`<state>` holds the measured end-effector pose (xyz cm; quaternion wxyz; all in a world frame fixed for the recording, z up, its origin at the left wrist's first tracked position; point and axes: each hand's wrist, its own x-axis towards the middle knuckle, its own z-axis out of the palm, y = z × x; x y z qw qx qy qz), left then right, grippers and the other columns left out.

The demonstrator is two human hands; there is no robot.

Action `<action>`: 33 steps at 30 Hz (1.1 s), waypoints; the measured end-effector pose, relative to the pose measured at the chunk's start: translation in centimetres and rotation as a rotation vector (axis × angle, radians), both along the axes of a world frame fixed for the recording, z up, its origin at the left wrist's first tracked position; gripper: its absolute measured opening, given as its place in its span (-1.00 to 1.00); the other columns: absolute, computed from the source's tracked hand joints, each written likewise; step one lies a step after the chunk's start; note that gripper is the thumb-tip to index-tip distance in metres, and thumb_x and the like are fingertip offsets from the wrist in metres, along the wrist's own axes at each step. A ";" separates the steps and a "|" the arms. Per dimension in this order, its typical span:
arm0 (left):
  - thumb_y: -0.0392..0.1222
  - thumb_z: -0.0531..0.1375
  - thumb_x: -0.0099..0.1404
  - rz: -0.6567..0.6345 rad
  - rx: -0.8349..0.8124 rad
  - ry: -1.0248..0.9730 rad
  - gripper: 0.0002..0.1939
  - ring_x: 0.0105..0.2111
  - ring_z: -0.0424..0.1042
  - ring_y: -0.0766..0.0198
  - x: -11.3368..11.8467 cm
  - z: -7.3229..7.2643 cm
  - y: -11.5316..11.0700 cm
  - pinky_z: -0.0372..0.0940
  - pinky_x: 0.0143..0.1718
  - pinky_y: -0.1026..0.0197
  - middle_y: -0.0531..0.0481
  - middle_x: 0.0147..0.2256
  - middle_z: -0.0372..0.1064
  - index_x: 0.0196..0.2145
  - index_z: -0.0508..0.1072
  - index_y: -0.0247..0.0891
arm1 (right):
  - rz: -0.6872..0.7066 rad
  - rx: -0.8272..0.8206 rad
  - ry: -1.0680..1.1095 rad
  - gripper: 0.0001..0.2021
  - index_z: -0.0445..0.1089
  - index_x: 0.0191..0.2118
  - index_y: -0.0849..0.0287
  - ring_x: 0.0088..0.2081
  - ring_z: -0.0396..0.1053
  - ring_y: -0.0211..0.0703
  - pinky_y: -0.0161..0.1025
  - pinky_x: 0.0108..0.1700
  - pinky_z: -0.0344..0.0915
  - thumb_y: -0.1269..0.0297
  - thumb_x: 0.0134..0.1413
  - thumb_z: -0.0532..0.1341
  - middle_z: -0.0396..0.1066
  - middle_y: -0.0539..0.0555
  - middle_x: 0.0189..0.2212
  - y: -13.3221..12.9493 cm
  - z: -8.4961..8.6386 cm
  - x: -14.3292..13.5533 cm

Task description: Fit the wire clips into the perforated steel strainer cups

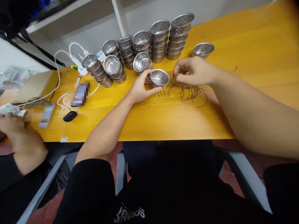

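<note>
My left hand (pixel 140 88) is closed around a small perforated metal cup (pixel 159 80), thumb along its near side. The cup's mouth faces up and toward me. Just to the right, above the table, my right hand (pixel 190 70) has its fingers curled together; whatever may be between them is hidden. Below it lies a loose heap of thin curved metal wires (pixel 187 93), some bent into rings. Another perforated cup (pixel 203 49) stands behind my right hand, its lower part partly covered by the wrist.
Several stacks of perforated cups (pixel 158 43) line the back of the yellow table (pixel 158 124). To the left are a phone (pixel 80 95), a black oval object (pixel 70 116), white cables (pixel 59 68) and a cardboard box (pixel 35 85). Another person's hand (pixel 11 123) rests at far left.
</note>
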<state>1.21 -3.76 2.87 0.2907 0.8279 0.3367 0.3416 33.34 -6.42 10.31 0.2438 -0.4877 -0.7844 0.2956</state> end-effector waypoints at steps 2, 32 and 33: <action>0.68 0.49 0.41 0.005 0.012 -0.001 0.08 0.50 0.65 -0.28 0.0 -0.1 0.1 0.59 0.57 -0.41 -0.28 0.44 0.58 0.57 0.33 0.02 | -0.021 -0.049 0.129 -0.64 0.44 -0.22 -0.01 -0.21 0.57 0.18 0.30 0.11 0.62 -0.05 0.12 0.55 0.67 0.21 -0.25 0.2 -0.2 -0.1; 0.65 0.58 0.31 -0.159 0.078 -0.059 0.06 0.43 0.68 -0.19 0.2 0.8 -0.6 0.56 0.60 -0.28 -0.28 0.39 0.65 0.44 0.51 -0.12 | 0.039 -0.086 0.840 -0.47 0.72 -0.13 0.15 -0.19 0.75 -0.02 0.01 0.03 0.75 -0.12 0.22 0.88 0.82 0.29 -0.09 2.2 -3.2 -1.3; 0.61 0.60 0.32 -0.149 0.099 -0.041 0.02 0.43 0.67 -0.20 0.2 1.0 -0.7 0.55 0.60 -0.28 -0.28 0.38 0.65 0.42 0.52 -0.12 | 0.029 -0.069 0.790 -0.59 0.71 -0.14 0.16 -0.18 0.75 -0.03 -0.01 0.02 0.72 0.04 0.33 0.84 0.81 0.28 -0.12 2.3 -3.3 -1.1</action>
